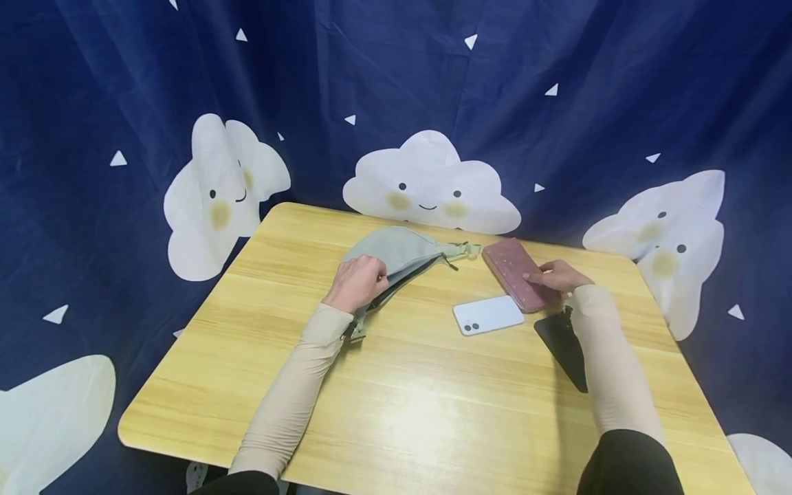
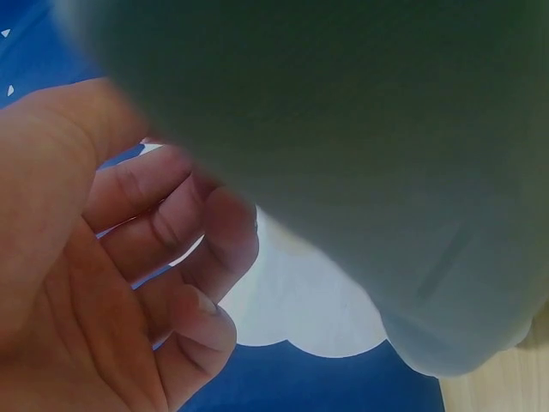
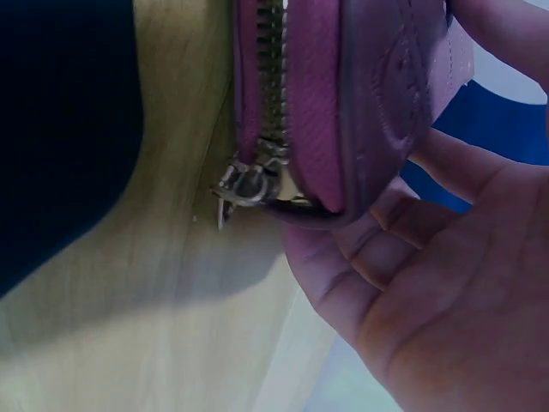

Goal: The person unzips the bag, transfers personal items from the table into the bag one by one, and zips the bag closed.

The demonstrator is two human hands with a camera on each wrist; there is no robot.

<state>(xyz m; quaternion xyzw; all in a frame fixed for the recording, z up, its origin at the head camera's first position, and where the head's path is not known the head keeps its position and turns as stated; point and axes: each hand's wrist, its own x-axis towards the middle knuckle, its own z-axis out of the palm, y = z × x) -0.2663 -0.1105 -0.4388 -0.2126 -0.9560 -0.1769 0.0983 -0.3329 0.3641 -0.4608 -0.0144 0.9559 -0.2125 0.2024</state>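
A pale green waist bag (image 1: 396,244) lies toward the back of the table, its long zip opening gaping on the near side. My left hand (image 1: 357,283) pinches the edge of that opening; in the left wrist view the blurred bag fabric (image 2: 412,223) hides the thumb and fingertips, and the other fingers curl beside it. To the right, my right hand (image 1: 563,276) grips a dusty pink zip wallet (image 1: 513,271), thumb on top and fingers beneath its edge. The right wrist view shows the wallet's metal zip pull (image 3: 249,182) at one corner.
A white phone (image 1: 489,315) lies face down between the bag and my right arm, close to the wallet. Partly under the right forearm is a flat black object (image 1: 562,347). A dark blue curtain (image 1: 396,75) with clouds hangs behind the wooden table (image 1: 204,385).
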